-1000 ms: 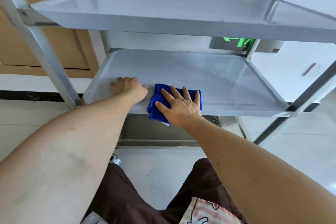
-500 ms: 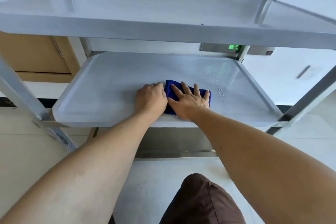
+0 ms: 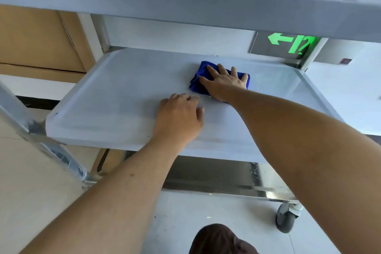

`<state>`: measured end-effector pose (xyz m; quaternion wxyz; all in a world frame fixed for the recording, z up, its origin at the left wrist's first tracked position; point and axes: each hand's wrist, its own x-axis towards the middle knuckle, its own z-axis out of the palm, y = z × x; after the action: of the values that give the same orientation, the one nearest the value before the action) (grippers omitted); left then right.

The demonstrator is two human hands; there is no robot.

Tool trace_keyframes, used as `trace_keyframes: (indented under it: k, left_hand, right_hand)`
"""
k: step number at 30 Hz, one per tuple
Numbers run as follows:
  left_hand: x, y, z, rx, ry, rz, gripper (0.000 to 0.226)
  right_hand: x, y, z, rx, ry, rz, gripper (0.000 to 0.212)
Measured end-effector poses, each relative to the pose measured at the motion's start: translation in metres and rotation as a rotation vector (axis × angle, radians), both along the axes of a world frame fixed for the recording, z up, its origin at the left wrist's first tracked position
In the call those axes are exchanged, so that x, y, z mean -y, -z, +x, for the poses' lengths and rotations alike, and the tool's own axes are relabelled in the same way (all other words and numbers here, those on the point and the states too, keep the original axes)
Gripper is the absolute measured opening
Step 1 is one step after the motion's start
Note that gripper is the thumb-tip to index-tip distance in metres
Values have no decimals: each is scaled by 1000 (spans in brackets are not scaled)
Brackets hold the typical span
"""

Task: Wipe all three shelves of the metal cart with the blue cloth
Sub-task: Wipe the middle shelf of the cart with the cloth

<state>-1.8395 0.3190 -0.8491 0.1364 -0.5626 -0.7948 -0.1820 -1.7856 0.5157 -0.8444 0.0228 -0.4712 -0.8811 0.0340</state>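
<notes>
An institutional or commercial building is suggested here — a corridor or service area rather than a home. A lit green exit sign (image 3: 288, 44) with arrow and running figure is seen mounted low on the pale wall (image 3: 175, 33), and a wooden door (image 3: 35, 37) is set into that wall at the left. A stainless metal cart (image 3: 115, 97) on a grey caster wheel (image 3: 285, 220) is parked over smooth, light floor tiles (image 3: 31, 181) — the sort of utility trolley found in a canteen, clinic or back-of-house space, though which one cannot be told.
</notes>
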Motion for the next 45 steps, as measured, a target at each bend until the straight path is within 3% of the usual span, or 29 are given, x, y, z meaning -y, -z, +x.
trace_keyframes:
  k: [13, 33, 45]
  left_hand:
    - [-6, 3, -2, -26, -34, -21, 34]
    - [-3, -9, 1, 103, -15, -52, 27]
    - [-22, -33, 21, 31, -156, -252, 32]
  right_hand:
    - [-44, -9, -27, 9, -22, -2, 68]
    - [89, -1, 79, -8, -2, -67, 75]
    - [137, -5, 171, -31, -16, -129, 82]
